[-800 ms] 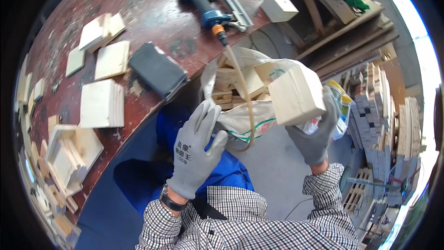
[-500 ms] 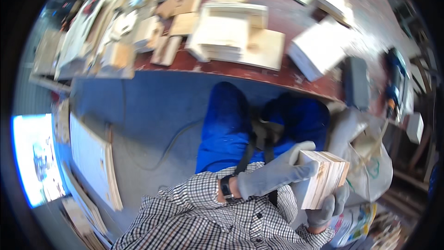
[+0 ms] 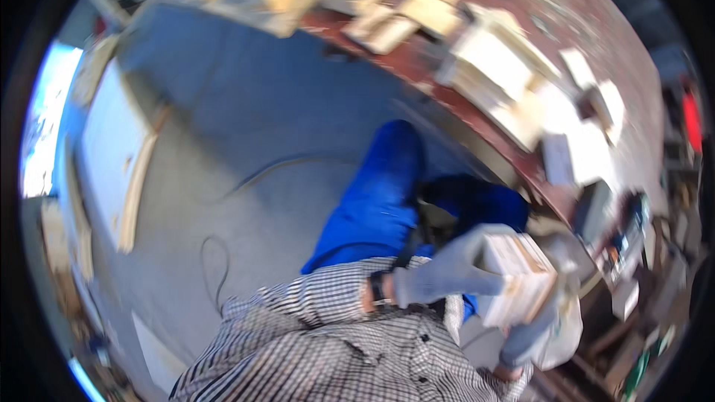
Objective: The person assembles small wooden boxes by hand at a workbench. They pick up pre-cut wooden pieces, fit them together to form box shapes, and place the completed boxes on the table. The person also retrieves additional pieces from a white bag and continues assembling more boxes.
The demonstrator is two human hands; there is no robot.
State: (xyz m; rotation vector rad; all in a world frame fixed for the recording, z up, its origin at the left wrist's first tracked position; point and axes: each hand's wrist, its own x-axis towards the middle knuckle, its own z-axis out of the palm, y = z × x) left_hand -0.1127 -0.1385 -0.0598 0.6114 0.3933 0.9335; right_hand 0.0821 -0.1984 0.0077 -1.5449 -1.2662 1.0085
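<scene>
Both my hands wear grey knit gloves and grip one stack of small wooden boards (image 3: 518,275) in front of my body. My left hand (image 3: 450,266) wraps the stack's left side, its thumb and fingers around the edges. Lower on the right, my right hand (image 3: 532,339) holds the stack's underside and right edge; motion smears its fingers. The layered board edges and a brownish end face show between the hands. Behind the stack, a pale plastic bag (image 3: 566,327) is partly hidden.
A dark red workbench (image 3: 406,67) runs diagonally across the top right. On it lie a wooden tray-like piece (image 3: 491,67), pale blocks (image 3: 577,155), a dark block (image 3: 593,208) and a blurred power tool (image 3: 633,219). Large panels (image 3: 115,156) lean at the left; a cable (image 3: 275,167) lies on the floor.
The view has swung, so the bench now slants down to the right and more floor shows at the left. Both hands still hold the stack, turned slightly.
</scene>
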